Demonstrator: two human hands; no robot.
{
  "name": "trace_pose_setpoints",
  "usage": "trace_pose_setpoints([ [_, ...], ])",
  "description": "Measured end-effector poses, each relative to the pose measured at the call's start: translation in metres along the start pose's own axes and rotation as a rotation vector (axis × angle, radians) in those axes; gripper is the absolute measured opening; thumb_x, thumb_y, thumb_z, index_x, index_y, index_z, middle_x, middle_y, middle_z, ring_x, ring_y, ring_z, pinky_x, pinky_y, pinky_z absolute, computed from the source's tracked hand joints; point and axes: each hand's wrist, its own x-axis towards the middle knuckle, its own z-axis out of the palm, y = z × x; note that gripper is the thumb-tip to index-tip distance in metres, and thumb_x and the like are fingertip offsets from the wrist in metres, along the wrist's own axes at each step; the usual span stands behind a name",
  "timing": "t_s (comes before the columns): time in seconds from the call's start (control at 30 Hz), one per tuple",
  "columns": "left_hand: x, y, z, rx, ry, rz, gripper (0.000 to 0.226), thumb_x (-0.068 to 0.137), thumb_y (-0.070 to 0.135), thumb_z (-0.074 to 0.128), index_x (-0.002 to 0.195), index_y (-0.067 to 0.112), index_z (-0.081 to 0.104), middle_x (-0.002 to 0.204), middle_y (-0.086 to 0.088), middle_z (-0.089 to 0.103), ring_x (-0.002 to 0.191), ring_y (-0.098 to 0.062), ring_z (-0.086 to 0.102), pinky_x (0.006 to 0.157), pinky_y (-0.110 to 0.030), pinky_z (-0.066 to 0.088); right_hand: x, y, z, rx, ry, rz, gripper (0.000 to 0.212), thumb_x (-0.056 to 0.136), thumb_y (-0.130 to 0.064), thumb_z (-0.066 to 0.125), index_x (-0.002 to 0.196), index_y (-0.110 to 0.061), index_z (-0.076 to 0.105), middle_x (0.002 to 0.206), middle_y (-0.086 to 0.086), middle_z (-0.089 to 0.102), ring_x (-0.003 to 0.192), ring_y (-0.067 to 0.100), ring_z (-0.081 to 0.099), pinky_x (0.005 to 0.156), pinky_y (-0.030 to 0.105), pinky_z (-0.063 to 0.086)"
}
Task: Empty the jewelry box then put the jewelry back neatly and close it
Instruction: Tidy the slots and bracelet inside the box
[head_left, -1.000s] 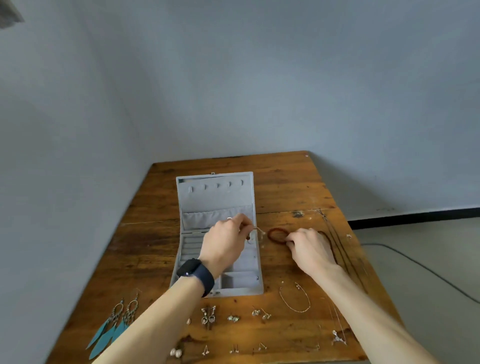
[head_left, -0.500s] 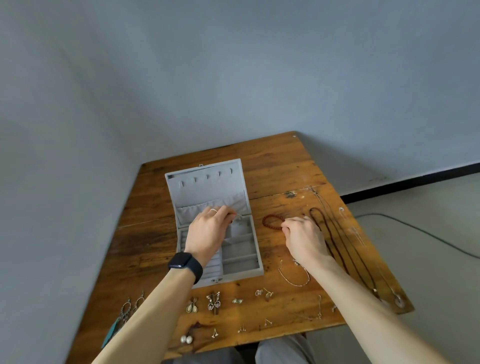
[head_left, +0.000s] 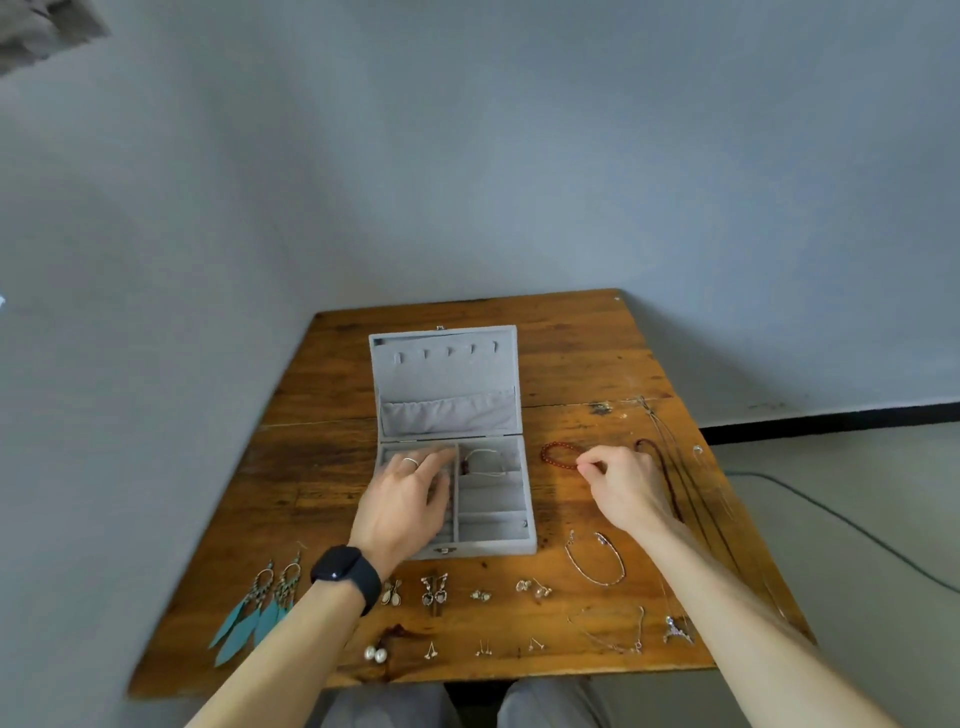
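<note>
The red bead bracelet (head_left: 556, 458) lies at three o'clock of the jewelry box (head_left: 491, 525), its end beads pinched by the right hand (head_left: 626, 486). It looks light and limp, so lift it by the strand. The left hand (head_left: 402, 499) rests loose-fingered in the box.

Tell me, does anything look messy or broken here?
Nothing looks broken or spilled. The jewelry box lies open, earrings sit in tidy rows on the table, and one bracelet lies in a box compartment.
</note>
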Motion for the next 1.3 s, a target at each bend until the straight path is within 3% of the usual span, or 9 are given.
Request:
trace_pose_setpoints([
  [0.1,-0.021,-0.015,0.004,0.071,-0.08,-0.108,0.057,0.098,0.051,0.03,0.148,0.028,0.042,0.151,0.002,0.046,0.141,-0.019,0.039,0.115,-0.04,0.033,-0.002,-0.003,-0.001,0.217,-0.006,0.09,0.015,0.096,-0.019,0.064,0.103,-0.021,0.077,0.11,-0.008,0.072,0.102,0.01,0.062,0.088,0.019,0.041],
  [0.23,-0.042,-0.018,0.013,0.017,-0.174,-0.233,0.078,0.089,0.062,0.0,0.157,0.032,0.023,0.164,0.01,0.017,0.152,-0.011,0.01,0.122,-0.041,0.012,-0.006,-0.011,0.003,0.427,0.041,0.202,0.014,0.093,-0.022,0.067,0.104,-0.022,0.077,0.107,-0.008,0.073,0.106,0.013,0.065,0.1,0.034,0.05],
  [0.5,-0.043,-0.014,0.013,-0.012,-0.139,-0.272,0.078,0.088,0.06,-0.004,0.157,0.033,0.021,0.165,0.011,0.016,0.152,-0.009,0.007,0.121,-0.044,0.016,-0.006,-0.055,0.006,0.714,0.168,0.138,0.019,0.091,-0.024,0.071,0.109,-0.022,0.075,0.102,-0.014,0.074,0.099,0.009,0.07,0.095,0.033,0.054],
  [0.63,-0.044,-0.014,0.014,-0.006,-0.144,-0.278,0.076,0.089,0.058,-0.003,0.157,0.033,0.02,0.165,0.012,0.015,0.152,-0.008,0.007,0.122,-0.045,0.017,0.0,-0.085,0.02,0.755,0.138,0.059,0.018,0.091,-0.023,0.071,0.108,-0.022,0.075,0.101,-0.015,0.074,0.1,0.007,0.07,0.093,0.031,0.055],
  [0.77,-0.043,-0.015,0.017,-0.005,-0.136,-0.293,0.065,0.097,0.053,0.008,0.157,0.034,0.021,0.164,0.012,0.017,0.152,-0.008,0.008,0.121,-0.045,0.017,0.004,-0.103,0.038,0.634,0.109,-0.004,0.019,0.092,-0.024,0.069,0.109,-0.02,0.076,0.103,-0.013,0.073,0.101,0.005,0.067,0.092,0.023,0.05],
  [0.87,-0.043,-0.014,0.016,-0.017,-0.135,-0.293,0.062,0.098,0.051,0.013,0.157,0.033,0.022,0.164,0.011,0.017,0.152,-0.008,0.009,0.121,-0.046,0.018,0.005,-0.092,0.052,0.333,0.065,-0.065,0.018,0.094,-0.023,0.066,0.108,-0.018,0.076,0.108,-0.007,0.074,0.104,0.01,0.064,0.088,0.018,0.042],
  [1.0,-0.044,-0.015,0.017,-0.012,-0.131,-0.293,0.06,0.1,0.05,0.016,0.157,0.033,0.022,0.165,0.011,0.016,0.152,-0.008,0.008,0.121,-0.047,0.019,0.007,-0.071,0.063,-0.035,0.115,-0.291,0.018,0.094,-0.017,0.065,0.108,-0.014,0.076,0.106,0.001,0.075,0.096,0.02,0.056,0.081,0.025,0.044],
  [1.13,-0.044,-0.015,0.018,-0.003,-0.109,-0.292,0.063,0.098,0.052,0.012,0.156,0.033,0.026,0.164,0.01,0.021,0.151,-0.009,0.012,0.12,-0.048,0.023,0.01,-0.064,0.059,-0.158,0.178,-0.373,0.015,0.092,-0.016,0.067,0.104,-0.015,0.076,0.101,0.001,0.075,0.087,0.022,0.055,0.075,0.036,0.053],
  [1.3,-0.044,-0.014,0.018,-0.001,-0.107,-0.291,0.068,0.094,0.054,0.006,0.156,0.033,0.025,0.164,0.011,0.02,0.151,-0.009,0.012,0.12,-0.047,0.022,0.014,-0.068,0.057,-0.128,0.177,-0.386,0.02,0.096,-0.022,0.062,0.113,-0.017,0.071,0.1,0.002,0.069,0.093,0.025,0.059,0.07,0.035,0.052],
])
